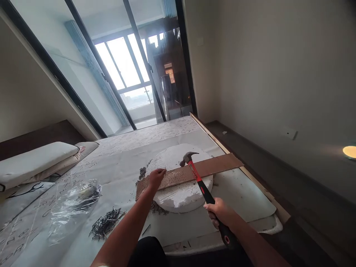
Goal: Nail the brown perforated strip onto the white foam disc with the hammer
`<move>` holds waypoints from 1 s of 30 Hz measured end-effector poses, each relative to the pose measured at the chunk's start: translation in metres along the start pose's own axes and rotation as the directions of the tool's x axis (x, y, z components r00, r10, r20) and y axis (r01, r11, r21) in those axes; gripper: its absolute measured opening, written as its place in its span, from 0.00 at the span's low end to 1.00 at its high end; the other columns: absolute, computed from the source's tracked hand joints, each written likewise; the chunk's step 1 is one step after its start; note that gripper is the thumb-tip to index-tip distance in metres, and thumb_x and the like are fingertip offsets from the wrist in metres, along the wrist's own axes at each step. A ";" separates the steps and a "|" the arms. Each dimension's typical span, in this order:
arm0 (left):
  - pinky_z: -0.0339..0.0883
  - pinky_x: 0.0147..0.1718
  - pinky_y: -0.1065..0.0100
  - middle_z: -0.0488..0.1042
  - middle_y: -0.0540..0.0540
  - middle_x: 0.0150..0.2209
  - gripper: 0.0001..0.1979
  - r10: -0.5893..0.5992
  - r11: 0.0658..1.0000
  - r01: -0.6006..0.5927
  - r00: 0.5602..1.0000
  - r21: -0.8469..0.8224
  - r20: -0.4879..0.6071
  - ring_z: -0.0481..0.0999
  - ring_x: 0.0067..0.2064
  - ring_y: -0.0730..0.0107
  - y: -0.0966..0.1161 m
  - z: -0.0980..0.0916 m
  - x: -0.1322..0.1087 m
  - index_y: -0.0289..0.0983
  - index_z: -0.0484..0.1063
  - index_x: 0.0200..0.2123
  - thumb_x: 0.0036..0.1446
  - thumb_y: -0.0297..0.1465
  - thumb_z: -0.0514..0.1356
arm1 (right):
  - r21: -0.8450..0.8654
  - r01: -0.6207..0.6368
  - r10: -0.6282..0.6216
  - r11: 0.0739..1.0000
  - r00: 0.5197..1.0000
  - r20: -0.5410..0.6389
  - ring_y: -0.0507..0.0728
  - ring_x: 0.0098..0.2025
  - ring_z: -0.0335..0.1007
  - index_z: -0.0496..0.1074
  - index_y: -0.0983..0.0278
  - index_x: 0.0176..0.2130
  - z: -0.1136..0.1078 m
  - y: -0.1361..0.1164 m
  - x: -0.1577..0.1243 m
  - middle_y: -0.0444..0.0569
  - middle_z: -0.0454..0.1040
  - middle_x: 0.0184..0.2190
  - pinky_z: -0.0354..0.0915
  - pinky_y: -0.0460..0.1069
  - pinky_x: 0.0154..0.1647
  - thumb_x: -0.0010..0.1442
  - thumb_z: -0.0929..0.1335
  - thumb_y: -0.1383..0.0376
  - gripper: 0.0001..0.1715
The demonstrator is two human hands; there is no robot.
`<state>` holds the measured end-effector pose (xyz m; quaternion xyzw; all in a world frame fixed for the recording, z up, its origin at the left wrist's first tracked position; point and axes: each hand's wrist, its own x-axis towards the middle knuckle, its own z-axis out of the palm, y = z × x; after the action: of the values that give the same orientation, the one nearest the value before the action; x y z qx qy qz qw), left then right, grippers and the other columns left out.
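Fingers of the right hand (221,213) clench the hammer (199,183) — left hand (156,177), grip unclear, touches the board (214,166) edge.

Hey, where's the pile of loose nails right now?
The pile of nails lies lower left in the head view, on the covered surface between the clear plastic bag and the person's left forearm.

A room in a home: a low platform (122,155) under a printed sheet fills the middle. Stacked cushions (36,159) lie left of it. Beyond it stand black-framed sliding glass doors (83,70), a curtain (96,74) and a bright window (125,63). To its right are a dark wood floor (264,167) and a plain wall with a socket (290,132).
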<state>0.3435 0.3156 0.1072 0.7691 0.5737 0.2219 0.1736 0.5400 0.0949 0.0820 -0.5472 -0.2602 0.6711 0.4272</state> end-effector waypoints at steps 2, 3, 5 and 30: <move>0.59 0.24 0.73 0.73 0.48 0.21 0.18 0.014 0.997 -0.015 1.000 -0.077 -0.011 0.71 0.25 0.72 0.007 0.018 0.012 0.35 0.73 0.23 0.51 0.42 0.51 | 0.005 0.012 -0.012 1.000 1.000 0.007 0.46 0.09 0.46 0.53 0.61 0.26 0.000 -0.001 0.002 0.32 0.52 0.09 0.46 0.42 0.10 0.48 0.62 0.64 0.09; 0.59 0.25 0.73 0.73 0.48 0.21 0.18 0.014 0.995 -0.016 1.000 -0.097 -0.015 0.71 0.25 0.72 0.009 0.027 0.017 0.35 0.73 0.23 0.51 0.42 0.51 | 0.006 0.024 -0.024 1.000 1.000 0.008 0.46 0.09 0.46 0.53 0.61 0.26 0.000 -0.001 0.004 0.32 0.52 0.09 0.46 0.42 0.10 0.48 0.62 0.64 0.09; 0.59 0.26 0.72 0.74 0.48 0.22 0.18 0.005 0.994 -0.007 1.000 -0.112 -0.015 0.71 0.26 0.71 0.011 0.041 0.024 0.35 0.73 0.23 0.51 0.41 0.51 | 0.001 0.033 -0.033 0.999 0.999 0.003 0.46 0.09 0.46 0.53 0.60 0.26 0.000 -0.001 0.007 0.32 0.51 0.09 0.46 0.43 0.10 0.48 0.62 0.63 0.09; 0.56 0.32 0.71 0.78 0.45 0.33 0.14 0.039 0.998 -0.042 0.997 -0.043 -0.062 0.73 0.35 0.68 -0.005 0.074 0.027 0.37 0.77 0.33 0.54 0.37 0.53 | -0.399 0.120 -0.169 0.909 0.982 -0.089 0.46 0.08 0.44 0.53 0.60 0.24 -0.004 0.000 0.018 0.31 0.49 0.08 0.46 0.44 0.08 0.49 0.62 0.59 0.11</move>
<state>0.3862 0.3422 0.0468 0.7694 0.5578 0.2616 0.1685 0.5428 0.1102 0.0719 -0.6406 -0.4024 0.5373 0.3727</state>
